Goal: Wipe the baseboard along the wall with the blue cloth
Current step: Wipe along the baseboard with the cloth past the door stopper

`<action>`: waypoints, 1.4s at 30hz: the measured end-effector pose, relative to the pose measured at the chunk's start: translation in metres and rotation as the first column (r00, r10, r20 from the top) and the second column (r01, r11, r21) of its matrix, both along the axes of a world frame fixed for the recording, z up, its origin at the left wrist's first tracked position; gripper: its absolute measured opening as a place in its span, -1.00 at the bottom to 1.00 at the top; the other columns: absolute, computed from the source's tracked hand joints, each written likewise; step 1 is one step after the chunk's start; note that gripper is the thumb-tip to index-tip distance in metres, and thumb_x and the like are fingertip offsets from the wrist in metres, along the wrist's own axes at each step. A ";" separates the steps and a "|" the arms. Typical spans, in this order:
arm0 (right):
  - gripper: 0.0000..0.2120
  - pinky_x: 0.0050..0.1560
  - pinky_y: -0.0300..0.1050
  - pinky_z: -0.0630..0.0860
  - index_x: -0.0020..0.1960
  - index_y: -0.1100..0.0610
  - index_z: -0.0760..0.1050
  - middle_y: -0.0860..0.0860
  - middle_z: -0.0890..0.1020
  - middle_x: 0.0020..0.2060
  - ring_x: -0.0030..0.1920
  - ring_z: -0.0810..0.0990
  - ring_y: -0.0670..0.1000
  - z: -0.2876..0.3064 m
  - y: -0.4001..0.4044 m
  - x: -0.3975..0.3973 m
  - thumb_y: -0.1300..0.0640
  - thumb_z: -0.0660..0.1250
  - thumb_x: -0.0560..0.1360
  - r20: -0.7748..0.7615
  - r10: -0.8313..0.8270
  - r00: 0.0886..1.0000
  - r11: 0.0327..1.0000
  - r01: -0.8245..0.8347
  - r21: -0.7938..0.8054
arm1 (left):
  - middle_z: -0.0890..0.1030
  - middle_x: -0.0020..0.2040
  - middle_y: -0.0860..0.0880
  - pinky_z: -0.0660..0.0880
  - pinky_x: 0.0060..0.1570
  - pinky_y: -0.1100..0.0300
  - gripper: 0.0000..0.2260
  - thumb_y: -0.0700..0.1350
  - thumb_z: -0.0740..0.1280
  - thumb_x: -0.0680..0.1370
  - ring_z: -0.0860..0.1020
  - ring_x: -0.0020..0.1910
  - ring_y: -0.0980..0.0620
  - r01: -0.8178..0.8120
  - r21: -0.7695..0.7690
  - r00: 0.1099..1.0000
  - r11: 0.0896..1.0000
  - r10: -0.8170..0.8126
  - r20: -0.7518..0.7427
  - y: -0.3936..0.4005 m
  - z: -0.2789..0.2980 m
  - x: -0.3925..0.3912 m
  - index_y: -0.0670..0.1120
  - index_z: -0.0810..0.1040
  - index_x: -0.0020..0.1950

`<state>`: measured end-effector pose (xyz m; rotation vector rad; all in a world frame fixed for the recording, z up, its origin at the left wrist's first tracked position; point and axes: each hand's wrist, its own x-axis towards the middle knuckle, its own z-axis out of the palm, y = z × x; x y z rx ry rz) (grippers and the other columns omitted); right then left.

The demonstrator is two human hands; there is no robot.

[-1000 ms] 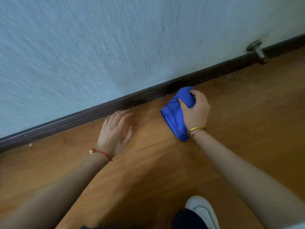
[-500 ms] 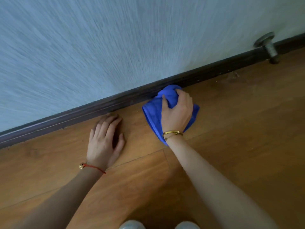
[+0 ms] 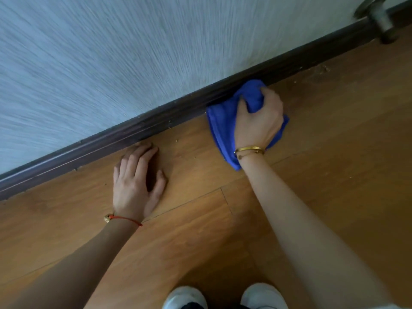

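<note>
A dark brown baseboard (image 3: 156,121) runs diagonally from lower left to upper right, between the pale wall and the wooden floor. My right hand (image 3: 259,118) grips a bunched blue cloth (image 3: 223,126), whose upper end presses against the baseboard. A gold bangle circles that wrist. My left hand (image 3: 136,181) rests flat on the floor just below the baseboard, fingers spread and pointing at it, with a red string at the wrist.
A metal door stop (image 3: 379,16) sticks out by the baseboard at the top right. Crumbs and dust (image 3: 321,70) lie on the floor along the baseboard. The toes of my white shoes (image 3: 225,296) show at the bottom edge.
The view has shifted left along the wall, so the door stop sits further right. My right hand regripped the cloth, from lying over it to bunching it. My left hand stays planted.
</note>
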<state>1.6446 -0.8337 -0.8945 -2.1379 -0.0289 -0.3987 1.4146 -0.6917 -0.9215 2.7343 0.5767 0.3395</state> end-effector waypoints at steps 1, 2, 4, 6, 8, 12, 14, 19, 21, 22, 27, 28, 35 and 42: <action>-0.81 -0.05 -0.14 0.46 -0.08 0.27 0.56 0.14 0.61 -0.19 -0.12 0.56 0.10 -0.001 0.006 -0.012 0.27 0.46 0.33 0.027 0.087 0.996 0.996 -0.086 -0.035 | 0.52 0.36 -0.19 0.38 0.19 -0.07 -0.55 0.00 0.29 0.60 0.49 0.24 -0.21 -0.005 0.001 1.000 1.000 0.005 0.003 0.000 0.001 0.000 -0.20 0.50 0.42; -0.84 -0.07 -0.06 0.47 -0.12 0.26 0.55 0.14 0.59 -0.22 -0.15 0.55 0.13 -0.004 0.012 -0.026 0.28 0.45 0.32 0.048 0.197 0.979 0.978 -0.193 -0.085 | 0.53 0.35 -0.19 0.37 0.19 -0.06 -0.55 0.00 0.29 0.60 0.49 0.24 -0.21 -0.008 0.004 1.000 1.000 0.008 0.006 -0.001 0.001 0.000 -0.20 0.50 0.42; -0.86 -0.11 -0.02 0.46 -0.14 0.25 0.55 0.13 0.58 -0.25 -0.18 0.52 0.14 -0.006 0.019 -0.048 0.28 0.46 0.33 0.061 0.429 0.901 0.891 -0.412 -0.190 | 0.54 0.34 -0.18 0.36 0.19 -0.04 -0.56 -0.01 0.30 0.59 0.49 0.22 -0.19 -0.008 0.013 1.000 1.000 0.007 0.011 -0.001 0.001 0.000 -0.20 0.51 0.41; -0.85 -0.12 -0.02 0.45 -0.10 0.25 0.56 0.12 0.58 -0.24 -0.19 0.52 0.13 -0.007 0.016 -0.049 0.29 0.45 0.34 0.063 0.569 0.820 0.797 -0.531 -0.288 | 0.55 0.34 -0.17 0.35 0.20 -0.04 -0.56 -0.01 0.30 0.59 0.49 0.20 -0.19 -0.006 0.020 1.000 1.000 0.005 0.012 0.000 0.001 0.000 -0.20 0.52 0.41; -0.86 -0.11 0.02 0.47 -0.08 0.24 0.57 0.12 0.59 -0.22 -0.18 0.53 0.15 -0.006 0.003 -0.036 0.24 0.38 0.38 0.079 0.589 0.805 0.773 -0.531 -0.347 | 0.55 0.34 -0.17 0.35 0.22 -0.04 -0.56 -0.01 0.29 0.60 0.51 0.21 -0.20 -0.005 0.019 1.000 1.000 0.005 0.015 0.000 0.000 -0.001 -0.19 0.52 0.42; -0.92 -0.12 0.05 0.52 -0.13 0.22 0.56 0.09 0.60 -0.24 -0.17 0.53 0.11 -0.003 -0.016 -0.001 0.24 0.42 0.39 0.019 0.223 0.975 0.956 -0.214 -0.202 | 0.55 0.36 -0.17 0.38 0.20 -0.03 -0.56 -0.02 0.30 0.61 0.52 0.22 -0.19 0.002 0.030 1.000 1.000 -0.002 0.020 0.001 0.000 -0.001 -0.19 0.52 0.43; -0.93 -0.15 0.04 0.51 -0.17 0.21 0.54 0.09 0.58 -0.28 -0.19 0.52 0.10 -0.002 -0.008 -0.010 0.26 0.42 0.38 0.015 0.216 0.976 0.953 -0.208 -0.222 | 0.55 0.35 -0.16 0.38 0.19 -0.03 -0.57 -0.03 0.31 0.60 0.52 0.22 -0.19 0.001 0.023 1.000 1.000 -0.001 0.027 0.000 0.000 0.000 -0.19 0.52 0.42; -0.84 -0.16 0.03 0.42 -0.11 0.22 0.57 0.10 0.59 -0.26 -0.21 0.52 0.15 -0.006 0.031 -0.070 0.26 0.47 0.33 0.038 0.647 0.761 0.716 -0.590 -0.373 | 0.57 0.36 -0.14 0.38 0.18 -0.04 -0.58 -0.03 0.30 0.58 0.51 0.23 -0.18 -0.007 0.041 0.999 0.999 0.005 0.038 0.001 0.000 0.001 -0.18 0.55 0.40; -0.81 -0.17 0.04 0.42 -0.06 0.22 0.59 0.08 0.61 -0.22 -0.19 0.52 0.15 -0.008 0.029 -0.065 0.24 0.47 0.35 0.055 0.670 0.741 0.692 -0.595 -0.409 | 0.56 0.37 -0.13 0.38 0.19 -0.03 -0.59 -0.05 0.31 0.58 0.52 0.24 -0.19 -0.002 0.039 0.999 0.999 0.001 0.045 0.002 -0.001 0.000 -0.18 0.54 0.40; -0.83 -0.16 0.05 0.43 -0.04 0.21 0.59 0.08 0.62 -0.20 -0.19 0.52 0.16 -0.009 0.021 -0.057 0.21 0.44 0.38 0.060 0.657 0.751 0.704 -0.583 -0.406 | 0.56 0.37 -0.13 0.38 0.20 -0.02 -0.59 -0.06 0.31 0.58 0.53 0.25 -0.19 -0.001 0.033 0.999 0.999 0.000 0.047 0.002 -0.001 0.000 -0.18 0.54 0.41; -0.92 -0.16 -0.01 0.49 -0.12 0.20 0.57 0.07 0.61 -0.23 -0.16 0.52 0.10 -0.008 -0.009 -0.013 0.20 0.41 0.42 0.026 0.298 0.954 0.923 -0.281 -0.263 | 0.54 0.39 -0.14 0.37 0.24 0.02 -0.58 -0.05 0.32 0.59 0.52 0.26 -0.16 0.007 0.025 0.999 1.000 -0.008 0.047 0.003 -0.002 0.000 -0.18 0.53 0.42; -0.93 -0.16 -0.02 0.50 -0.14 0.21 0.57 0.07 0.60 -0.25 -0.16 0.51 0.09 -0.007 -0.004 -0.016 0.21 0.42 0.41 0.013 0.249 0.969 0.941 -0.238 -0.238 | 0.54 0.39 -0.14 0.38 0.25 0.01 -0.58 -0.05 0.32 0.59 0.52 0.27 -0.16 0.003 0.022 0.999 1.000 -0.004 0.045 0.003 -0.002 0.000 -0.18 0.53 0.43; -0.83 -0.15 -0.04 0.43 -0.12 0.22 0.56 0.09 0.59 -0.26 -0.20 0.50 0.12 -0.012 0.022 -0.054 0.20 0.49 0.35 0.055 0.557 0.829 0.792 -0.509 -0.337 | 0.55 0.36 -0.14 0.35 0.21 0.02 -0.59 -0.05 0.32 0.58 0.50 0.25 -0.14 -0.015 0.033 0.999 0.999 0.013 0.048 0.001 0.000 0.001 -0.17 0.54 0.40; -0.91 -0.15 -0.21 0.41 -0.23 0.22 0.55 0.09 0.59 -0.31 -0.21 0.50 0.00 0.000 -0.001 -0.011 0.24 0.46 0.36 0.012 0.095 0.995 0.993 -0.094 -0.065 | 0.54 0.36 -0.15 0.36 0.24 0.01 -0.57 -0.03 0.30 0.60 0.50 0.25 -0.14 -0.010 0.022 0.999 1.000 0.009 0.032 0.000 -0.001 0.001 -0.17 0.52 0.43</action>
